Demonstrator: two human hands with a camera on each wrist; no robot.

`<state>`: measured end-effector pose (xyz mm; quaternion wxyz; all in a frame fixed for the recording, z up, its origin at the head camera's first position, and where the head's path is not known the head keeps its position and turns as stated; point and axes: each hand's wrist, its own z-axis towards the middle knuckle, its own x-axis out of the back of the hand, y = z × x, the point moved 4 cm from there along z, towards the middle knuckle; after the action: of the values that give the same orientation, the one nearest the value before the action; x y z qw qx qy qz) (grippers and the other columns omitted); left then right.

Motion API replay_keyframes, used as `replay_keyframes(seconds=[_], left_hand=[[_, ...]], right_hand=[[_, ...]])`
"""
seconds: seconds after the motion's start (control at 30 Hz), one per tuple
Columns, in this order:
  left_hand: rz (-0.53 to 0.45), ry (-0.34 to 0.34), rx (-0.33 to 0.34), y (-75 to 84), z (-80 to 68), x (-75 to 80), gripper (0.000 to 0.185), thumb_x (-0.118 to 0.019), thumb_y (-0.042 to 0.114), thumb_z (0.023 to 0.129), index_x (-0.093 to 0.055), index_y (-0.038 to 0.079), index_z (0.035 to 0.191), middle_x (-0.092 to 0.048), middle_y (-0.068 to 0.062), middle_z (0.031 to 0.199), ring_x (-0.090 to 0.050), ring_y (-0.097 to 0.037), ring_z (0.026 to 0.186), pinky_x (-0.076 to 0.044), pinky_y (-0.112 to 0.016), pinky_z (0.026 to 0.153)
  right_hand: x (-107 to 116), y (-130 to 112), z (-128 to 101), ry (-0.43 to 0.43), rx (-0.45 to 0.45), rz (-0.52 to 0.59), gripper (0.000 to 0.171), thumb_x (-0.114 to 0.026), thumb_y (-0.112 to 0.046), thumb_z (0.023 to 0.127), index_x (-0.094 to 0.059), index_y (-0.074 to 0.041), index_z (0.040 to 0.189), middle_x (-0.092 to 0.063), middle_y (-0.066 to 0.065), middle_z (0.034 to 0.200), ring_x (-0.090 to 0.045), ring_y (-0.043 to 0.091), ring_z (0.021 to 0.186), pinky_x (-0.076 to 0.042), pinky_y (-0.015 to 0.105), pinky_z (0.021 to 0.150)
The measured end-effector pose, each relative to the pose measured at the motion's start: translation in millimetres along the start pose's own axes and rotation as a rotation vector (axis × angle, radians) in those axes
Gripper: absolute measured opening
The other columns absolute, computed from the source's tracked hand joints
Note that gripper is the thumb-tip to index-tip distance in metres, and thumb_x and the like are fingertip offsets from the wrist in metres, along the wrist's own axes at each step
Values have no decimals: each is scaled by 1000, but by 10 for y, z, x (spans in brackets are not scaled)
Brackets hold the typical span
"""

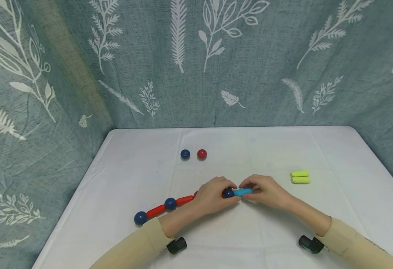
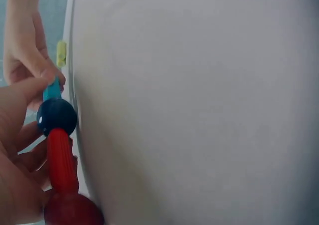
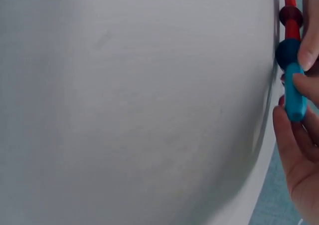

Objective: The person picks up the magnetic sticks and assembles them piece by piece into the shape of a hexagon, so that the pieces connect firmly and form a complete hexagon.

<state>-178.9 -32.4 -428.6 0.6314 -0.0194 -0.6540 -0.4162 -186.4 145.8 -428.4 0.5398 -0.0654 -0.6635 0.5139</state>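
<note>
Hands meet at the middle of the white table (image 1: 267, 149), near its front half: left hand (image 1: 213, 196) curls its fingers over a dark blue ball (image 1: 228, 193) at the end of a chain, gripping it, while right hand (image 1: 267, 191) pinches a light blue rod (image 1: 243, 192) between thumb and fingertips, the rod's end touching that ball. Left wrist view shows the same ball (image 2: 57, 116) seated on a red rod (image 2: 62, 160), the light blue rod (image 2: 52, 91) beyond it. Right wrist view shows the light blue rod (image 3: 294, 96) lying along the fingers. Chain (image 1: 164, 208) runs left and toward the front edge: red rods alternating with dark blue balls, ending in a ball (image 1: 140, 218) well clear of the left edge. Both forearms lie low over the table, sleeves beige, wrists angled inward. Loose blue ball (image 1: 185, 154) and loose red ball (image 1: 201, 153) sit side by side farther back, not quite touching. Two yellow-green rods (image 1: 299, 177) lie side by side to the right of the right hand, touching or nearly so. Open cloth surrounds these on the back and right. Leaf-patterned curtain (image 1: 196, 67) closes the back and sides. No containers present.
</note>
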Motion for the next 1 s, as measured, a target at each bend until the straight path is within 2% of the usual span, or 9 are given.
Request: replay_keyframes(seconds=[0.1, 0.23, 0.37, 0.53, 0.73, 0.9, 1.0], left_hand=[[-35, -1, 11, -30, -10, -10, 25, -65, 41, 83, -68, 21, 97, -61, 10, 89, -52, -3, 79, -43, -17, 67], [-74, 1, 41, -94, -29, 2, 20, -66, 40, 83, -68, 22, 92, -59, 13, 84, -51, -2, 74, -41, -17, 64], [-85, 5, 37, -125, -40, 29, 19, -67, 40, 82, -69, 22, 90, -59, 13, 82, -50, -3, 72, -41, -18, 62], [-97, -8, 26, -141, -45, 21, 18, -68, 39, 81, -70, 23, 89, -60, 15, 83, -51, -1, 76, -42, -17, 65], [-92, -9, 24, -150, -56, 15, 19, -68, 39, 81, -70, 22, 88, -59, 16, 82, -51, -1, 76, -42, -17, 68], [-94, 4, 3, -138, -61, 28, 19, -68, 38, 81, -70, 21, 89, -60, 16, 83, -52, 0, 77, -42, -16, 68], [-85, 10, 4, -146, -66, 48, 18, -68, 39, 81, -69, 22, 89, -60, 15, 84, -52, 0, 78, -42, -16, 67]], right_hand=[[-10, 1, 59, -15, -20, 26, 24, -68, -24, 84, -64, -12, 104, -63, -3, 99, -59, 12, 89, -50, 24, 74], [61, 3, 233, 16, -59, 3, 18, -62, -22, 88, -65, -12, 103, -64, -1, 100, -60, 12, 88, -49, 27, 73], [98, -8, 546, 44, -62, -13, 21, -59, -18, 90, -64, -9, 108, -64, 4, 104, -61, 16, 91, -49, 30, 74], [29, -43, 1004, 41, -16, -15, 30, -62, -14, 88, -59, -3, 116, -59, 13, 113, -59, 22, 96, -50, 32, 78], [-120, -118, 1456, -13, 42, -98, 40, -64, -14, 86, -55, -6, 124, -50, 13, 122, -52, 26, 105, -49, 34, 82], [-237, -176, 1608, -90, 85, -207, 39, -66, -12, 85, -57, -7, 122, -49, 13, 122, -49, 24, 109, -43, 37, 89], [-270, -179, 1601, -101, 90, -255, 36, -67, -11, 83, -59, -9, 118, -52, 11, 116, -51, 21, 102, -43, 34, 86]])
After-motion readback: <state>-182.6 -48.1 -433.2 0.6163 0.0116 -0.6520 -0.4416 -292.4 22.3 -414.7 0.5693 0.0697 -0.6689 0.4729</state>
